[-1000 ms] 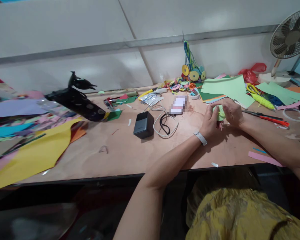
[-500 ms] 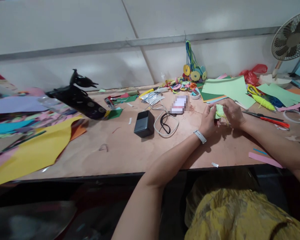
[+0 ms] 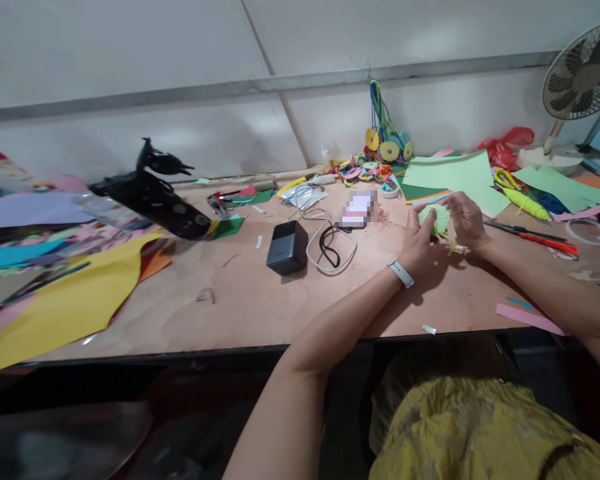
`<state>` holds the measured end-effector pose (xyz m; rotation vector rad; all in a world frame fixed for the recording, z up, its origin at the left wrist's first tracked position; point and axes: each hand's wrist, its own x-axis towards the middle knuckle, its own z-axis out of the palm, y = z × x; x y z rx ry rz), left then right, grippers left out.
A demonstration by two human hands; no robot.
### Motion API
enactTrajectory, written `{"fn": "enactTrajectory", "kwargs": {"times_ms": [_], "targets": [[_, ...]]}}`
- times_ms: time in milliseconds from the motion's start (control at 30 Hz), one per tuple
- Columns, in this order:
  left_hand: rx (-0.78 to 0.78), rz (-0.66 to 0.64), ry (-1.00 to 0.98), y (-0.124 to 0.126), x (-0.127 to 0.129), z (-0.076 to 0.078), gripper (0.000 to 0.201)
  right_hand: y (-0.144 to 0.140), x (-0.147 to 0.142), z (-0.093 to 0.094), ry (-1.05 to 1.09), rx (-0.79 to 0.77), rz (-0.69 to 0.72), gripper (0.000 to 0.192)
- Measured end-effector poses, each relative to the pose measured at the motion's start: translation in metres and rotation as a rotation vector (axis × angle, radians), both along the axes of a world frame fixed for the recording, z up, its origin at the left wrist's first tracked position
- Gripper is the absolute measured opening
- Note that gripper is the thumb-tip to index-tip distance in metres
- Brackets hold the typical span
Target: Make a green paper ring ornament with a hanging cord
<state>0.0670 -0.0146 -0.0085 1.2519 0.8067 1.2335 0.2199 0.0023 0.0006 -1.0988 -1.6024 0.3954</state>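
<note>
A round, light green paper disc (image 3: 436, 217) is held up over the table, its face showing. My left hand (image 3: 419, 241) is closed on its left and lower edge, with the thumb lying across the front. Beside the disc's right edge, the fingertips of my right hand (image 3: 468, 223) are pinched together; what is between them is too small to make out. Thin yellow-green yarn (image 3: 452, 244) hangs below the disc between the two hands. A pair of scissors with red-orange handles (image 3: 547, 243) lies right of my right hand.
Pale green paper sheets (image 3: 450, 172) and a yellow yarn bundle (image 3: 527, 202) lie behind the hands. A phone (image 3: 359, 209), a dark box-shaped device (image 3: 287, 248) and a looped cable (image 3: 353, 257) sit to the left. Finished-looking disc pendants (image 3: 390, 152) hang on the wall; a fan (image 3: 585, 77) stands far right.
The green disc has turned so that more of its round face shows. My right hand's fingers have shifted up and slightly away from its edge. My left hand keeps its hold.
</note>
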Motion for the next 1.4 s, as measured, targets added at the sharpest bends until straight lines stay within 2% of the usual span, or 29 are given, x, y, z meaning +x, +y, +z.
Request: {"fn": "enactTrajectory", "kwargs": {"times_ms": [100, 200, 333, 467, 600, 733, 900, 1033, 1133, 1400], "targets": [[0.066, 0.154, 0.001, 0.006, -0.005, -0.001, 0.037, 0.004, -0.002, 0.002, -0.007, 0.124, -0.191, 0.063], [0.076, 0.236, -0.067, 0.010, -0.006, -0.005, 0.031, 0.002, -0.006, 0.003, -0.032, 0.025, -0.118, 0.067], [0.021, 0.176, -0.165, 0.014, -0.002, -0.011, 0.026, -0.001, -0.014, 0.000, 0.102, -0.222, 0.128, 0.070], [0.070, 0.134, -0.102, 0.022, -0.009, -0.013, 0.030, 0.000, -0.015, -0.002, 0.214, -0.310, 0.265, 0.072], [0.257, 0.132, 0.185, 0.031, -0.024, -0.008, 0.042, 0.000, -0.013, -0.002, 0.198, -0.349, 0.271, 0.071], [0.340, 0.046, 0.306, 0.036, -0.027, -0.008, 0.043, -0.002, -0.015, -0.002, 0.261, -0.369, 0.245, 0.071], [0.306, 0.137, 0.315, 0.035, -0.022, -0.010, 0.040, -0.006, -0.022, -0.006, 0.282, -0.395, 0.281, 0.072], [0.312, 0.139, 0.319, 0.032, -0.023, -0.007, 0.038, -0.007, -0.028, -0.012, 0.259, -0.315, 0.263, 0.072], [0.326, 0.164, 0.318, 0.031, -0.021, -0.006, 0.036, -0.007, -0.030, -0.014, 0.278, -0.342, 0.273, 0.069], [0.238, 0.232, 0.226, 0.026, -0.007, -0.004, 0.033, -0.005, -0.031, -0.017, 0.260, -0.278, 0.190, 0.064]]}}
